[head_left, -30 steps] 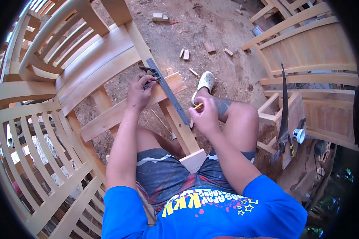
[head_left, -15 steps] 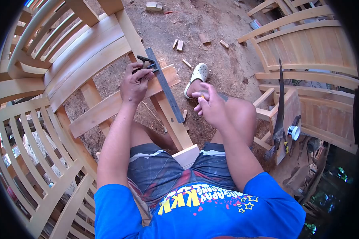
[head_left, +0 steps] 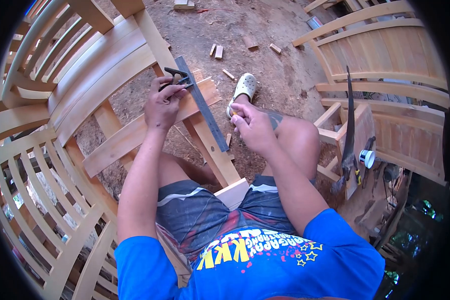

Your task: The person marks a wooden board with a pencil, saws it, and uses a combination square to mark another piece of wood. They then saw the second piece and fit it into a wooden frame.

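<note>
Left arm [head_left: 141,187] extended forward, left hand [head_left: 162,109] curled. Right arm [head_left: 296,181] angled inward, right hand [head_left: 254,129] pinched.

Site read as a furniture-making woodshop, rough and earth-floored. Bare ground [head_left: 285,70] carried pale litter, like shavings, plus small wood offcuts [head_left: 219,52]. Slatted wooden furniture [head_left: 75,250] crowded the left side; more pieces, with broad panelled faces [head_left: 380,50], stood at the right. All the timber looked pale, seemingly unpainted. Tools sat among the furniture: a long-bladed handsaw [head_left: 350,115] at a small wooden stand [head_left: 363,127], a white container [head_left: 367,158] beside it, and a metal square [head_left: 200,102] over a wooden frame member [head_left: 212,150]. Daylight lit the floor.
</note>
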Available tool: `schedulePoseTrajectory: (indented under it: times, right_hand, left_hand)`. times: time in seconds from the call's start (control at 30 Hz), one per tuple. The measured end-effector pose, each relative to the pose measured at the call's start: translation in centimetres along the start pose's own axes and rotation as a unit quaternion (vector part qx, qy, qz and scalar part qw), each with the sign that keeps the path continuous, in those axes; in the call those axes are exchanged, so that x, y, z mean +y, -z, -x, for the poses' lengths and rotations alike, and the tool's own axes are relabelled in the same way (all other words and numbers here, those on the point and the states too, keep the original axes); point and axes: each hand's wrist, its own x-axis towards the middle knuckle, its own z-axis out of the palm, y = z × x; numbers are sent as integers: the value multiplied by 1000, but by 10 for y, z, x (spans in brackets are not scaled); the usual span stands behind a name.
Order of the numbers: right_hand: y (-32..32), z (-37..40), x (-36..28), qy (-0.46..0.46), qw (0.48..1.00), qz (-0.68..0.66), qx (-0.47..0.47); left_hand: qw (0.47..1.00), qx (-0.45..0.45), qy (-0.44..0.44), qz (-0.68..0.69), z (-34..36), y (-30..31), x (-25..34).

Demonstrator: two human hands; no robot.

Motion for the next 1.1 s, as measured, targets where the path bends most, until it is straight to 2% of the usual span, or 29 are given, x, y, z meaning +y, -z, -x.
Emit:
schedulePoseTrajectory:
  times: [0.03, 0.13, 0.23, 0.33, 0.43, 0.87, 1.1]
  right_hand:
    - [-3, 0, -5, -62, 996, -60, -14]
    - [-1, -1, -27, 34, 998, 48, 19]
    - [-7, -6, -37, 32, 999, 25, 34]
    - [-13, -15, -34, 99, 994, 35, 41]
    - [-15, -20, -36, 99, 994, 47, 14]
    - [-34, -29, -19, 121, 990, 77, 12]
    - [-39, -29, -17, 140, 984, 108, -2]
  left_hand:
    - [1000, -12, 16, 10, 0, 2, 4]
    - [999, -25, 35, 17, 0, 3, 8]
    - [1000, -7, 8, 4, 0, 1, 2]
    - [1000, 2, -5, 4, 0, -1, 0]
    - [1000, 3, -8, 20, -1, -4, -4]
    - [998, 23, -51, -8, -1, -3, -4]
    - [1000, -3, -18, 3, -1, 1, 3]
